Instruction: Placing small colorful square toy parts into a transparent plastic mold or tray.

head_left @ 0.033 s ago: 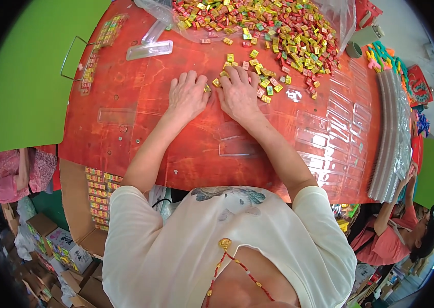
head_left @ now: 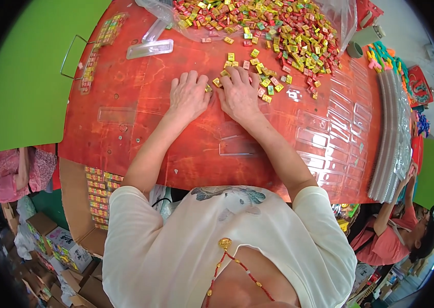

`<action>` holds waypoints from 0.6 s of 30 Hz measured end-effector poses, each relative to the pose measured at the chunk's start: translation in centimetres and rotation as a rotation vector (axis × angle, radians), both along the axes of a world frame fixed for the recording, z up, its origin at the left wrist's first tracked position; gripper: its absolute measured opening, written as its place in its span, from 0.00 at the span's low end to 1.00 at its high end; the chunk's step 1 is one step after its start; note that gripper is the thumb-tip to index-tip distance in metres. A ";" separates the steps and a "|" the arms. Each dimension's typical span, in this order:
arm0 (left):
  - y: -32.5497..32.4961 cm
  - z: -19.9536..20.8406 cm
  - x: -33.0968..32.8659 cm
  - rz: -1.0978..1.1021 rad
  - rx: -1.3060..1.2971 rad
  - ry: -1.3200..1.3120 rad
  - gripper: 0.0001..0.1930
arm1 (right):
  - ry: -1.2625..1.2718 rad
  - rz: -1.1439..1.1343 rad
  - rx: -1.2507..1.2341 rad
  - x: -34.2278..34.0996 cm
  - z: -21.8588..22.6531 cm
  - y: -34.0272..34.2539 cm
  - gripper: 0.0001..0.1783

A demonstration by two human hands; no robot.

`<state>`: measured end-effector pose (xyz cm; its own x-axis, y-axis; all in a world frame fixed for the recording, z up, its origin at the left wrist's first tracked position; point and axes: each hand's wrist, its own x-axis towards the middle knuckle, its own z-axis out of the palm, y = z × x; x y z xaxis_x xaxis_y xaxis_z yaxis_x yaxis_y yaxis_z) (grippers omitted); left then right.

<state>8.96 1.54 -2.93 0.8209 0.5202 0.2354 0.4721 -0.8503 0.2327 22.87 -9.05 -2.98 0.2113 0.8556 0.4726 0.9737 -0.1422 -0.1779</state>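
My left hand (head_left: 190,95) rests palm down over the red table, its fingers bent. A small yellow block (head_left: 208,88) shows at its thumb side, seemingly pinched there. Close beside it, my right hand (head_left: 239,96) curls its fingers down at the edge of a loose scatter of small blocks. Whatever lies under these fingers is hidden by the hand. Nearby yellow blocks (head_left: 228,64) sit just beyond the fingertips, and more red, yellow and green blocks (head_left: 267,98) lie to the right of this hand. An empty clear plastic tray (head_left: 237,149) lies below my right wrist.
A big heap of blocks (head_left: 299,36) spills from a clear bag at the far side. Clear trays (head_left: 312,137) cover the right, beside a long tray stack (head_left: 392,138). Filled trays (head_left: 89,66) lie far left. A carton (head_left: 76,205) stands lower left. Two other people sit at the sides.
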 end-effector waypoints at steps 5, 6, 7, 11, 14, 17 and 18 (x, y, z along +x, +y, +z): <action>-0.8 0.1 0.7 0.068 0.066 0.015 0.17 | 0.051 -0.082 0.043 0.5 0.0 -1.5 0.19; -0.9 0.2 0.9 0.066 0.061 0.013 0.17 | 0.058 -0.101 0.021 0.7 0.2 -1.7 0.19; -1.0 0.4 1.1 0.072 0.061 0.006 0.18 | 0.065 -0.119 0.000 0.8 0.3 -1.9 0.20; -0.7 -0.5 1.6 0.036 0.124 -0.088 0.14 | 0.009 -0.123 -0.022 0.7 0.4 -1.2 0.17; -0.7 -1.1 1.6 -0.002 0.103 -0.101 0.15 | 0.002 -0.118 -0.042 1.1 0.0 -1.0 0.17; -0.8 -1.5 0.7 -0.047 0.106 -0.130 0.18 | 0.032 0.005 -0.022 1.6 -0.3 -1.6 0.17; -0.8 -1.5 0.5 -0.046 0.105 -0.128 0.18 | 0.034 0.005 -0.023 1.7 -0.2 -1.7 0.17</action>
<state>9.41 0.71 -4.43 0.8034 0.4495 0.3905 0.4040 -0.8933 0.1971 24.59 -10.71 -3.23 0.2225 0.8674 0.4452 0.9678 -0.1416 -0.2079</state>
